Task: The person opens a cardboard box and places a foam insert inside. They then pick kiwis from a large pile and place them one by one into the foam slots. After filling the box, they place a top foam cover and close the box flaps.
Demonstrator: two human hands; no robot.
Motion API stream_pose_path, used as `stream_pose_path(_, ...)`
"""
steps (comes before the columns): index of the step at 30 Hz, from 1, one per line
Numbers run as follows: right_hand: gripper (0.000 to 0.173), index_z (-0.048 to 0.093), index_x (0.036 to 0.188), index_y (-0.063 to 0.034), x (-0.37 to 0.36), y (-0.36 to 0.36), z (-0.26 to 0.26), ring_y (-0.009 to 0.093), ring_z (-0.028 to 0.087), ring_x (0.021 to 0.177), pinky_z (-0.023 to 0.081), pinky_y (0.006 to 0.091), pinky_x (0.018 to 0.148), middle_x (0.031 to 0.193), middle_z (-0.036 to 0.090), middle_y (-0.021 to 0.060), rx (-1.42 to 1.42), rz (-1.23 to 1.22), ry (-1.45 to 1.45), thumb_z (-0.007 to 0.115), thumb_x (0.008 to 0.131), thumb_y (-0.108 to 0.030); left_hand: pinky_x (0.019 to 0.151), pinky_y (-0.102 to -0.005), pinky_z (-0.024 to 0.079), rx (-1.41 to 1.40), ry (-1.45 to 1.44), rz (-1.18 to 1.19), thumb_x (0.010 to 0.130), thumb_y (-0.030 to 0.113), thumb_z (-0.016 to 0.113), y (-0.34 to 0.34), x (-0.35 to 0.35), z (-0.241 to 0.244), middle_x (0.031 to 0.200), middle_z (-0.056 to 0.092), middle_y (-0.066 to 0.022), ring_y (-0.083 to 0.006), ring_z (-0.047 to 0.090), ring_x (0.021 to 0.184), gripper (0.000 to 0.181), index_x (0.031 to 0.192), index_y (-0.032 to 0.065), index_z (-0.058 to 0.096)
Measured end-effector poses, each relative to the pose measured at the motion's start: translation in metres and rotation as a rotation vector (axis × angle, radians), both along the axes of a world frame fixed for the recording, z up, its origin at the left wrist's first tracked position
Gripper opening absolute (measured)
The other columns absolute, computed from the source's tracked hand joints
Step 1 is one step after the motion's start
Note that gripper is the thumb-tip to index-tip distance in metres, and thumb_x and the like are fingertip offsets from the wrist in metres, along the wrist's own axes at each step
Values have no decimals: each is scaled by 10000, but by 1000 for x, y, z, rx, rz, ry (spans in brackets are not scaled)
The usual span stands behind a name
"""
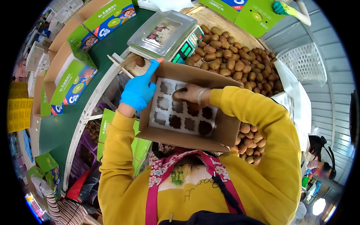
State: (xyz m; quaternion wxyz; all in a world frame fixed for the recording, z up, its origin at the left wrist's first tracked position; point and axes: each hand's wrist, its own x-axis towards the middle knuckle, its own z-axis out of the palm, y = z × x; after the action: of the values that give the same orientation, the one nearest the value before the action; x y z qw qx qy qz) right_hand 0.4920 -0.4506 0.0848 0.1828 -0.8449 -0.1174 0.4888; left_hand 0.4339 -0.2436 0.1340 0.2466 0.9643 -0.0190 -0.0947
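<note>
In front of me is an open cardboard box point(184, 137), tilted, with a white foam tray point(182, 109) of round hollows inside. Some hollows hold brown kiwifruit point(175, 121); others look unfilled. My left hand point(138, 91), in a blue glove, grips the box's left wall, its index finger stretched along the rim. Inside the box, my bare right hand point(192, 94) has a kiwifruit point(180, 95) in its fingers, over the tray's middle hollows. A bracelet point(201, 96) circles that wrist.
A scale point(185, 50) with a metal pan stands beyond the box. Loose kiwifruit point(239, 62) are heaped to its right. Printed green boxes point(74, 81) line a green conveyor belt point(53, 135) at left. Another person's gloved hand point(284, 9) touches a green box point(256, 18).
</note>
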Motion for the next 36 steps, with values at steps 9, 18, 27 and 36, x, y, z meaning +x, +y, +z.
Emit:
stream_pose_path(9, 578, 546, 1084, 66, -16, -6, -57, 332, 638, 934, 501, 405, 756, 964, 650, 221, -210, 566, -537, 408, 935, -475, 678, -482, 502, -64, 50, 18, 807, 106, 476, 3, -5, 1, 879, 627, -242, -415, 614, 737, 749, 1429, 411, 193)
stream_pose_path(18, 545, 508, 1110, 53, -8, 14, -53, 306, 669, 832, 512, 404, 726, 897, 670, 176, -279, 610, -629, 427, 931, -456, 688, -468, 505, 0, 24, -5, 802, 108, 488, 4, 1, -4, 864, 631, -239, -408, 617, 746, 778, 1441, 407, 161)
stream_pose_path(27, 364, 597, 1179, -109, -4, 38, -81, 285, 648, 971, 502, 467, 787, 1061, 662, 124, -606, 912, -501, 519, 891, -318, 680, -481, 495, 29, 1, 7, 815, 127, 488, 0, 0, -1, 821, 622, -245, -411, 610, 727, 761, 1447, 386, 154)
stream_pose_path(36, 292, 690, 1028, -82, 15, 48, -79, 269, 638, 991, 471, 396, 873, 1061, 664, 139, -60, 656, -448, 480, 885, -227, 595, -480, 467, -31, -104, -35, 791, 70, 475, 4, 3, -13, 678, 562, -270, -407, 584, 632, 788, 1455, 355, 160)
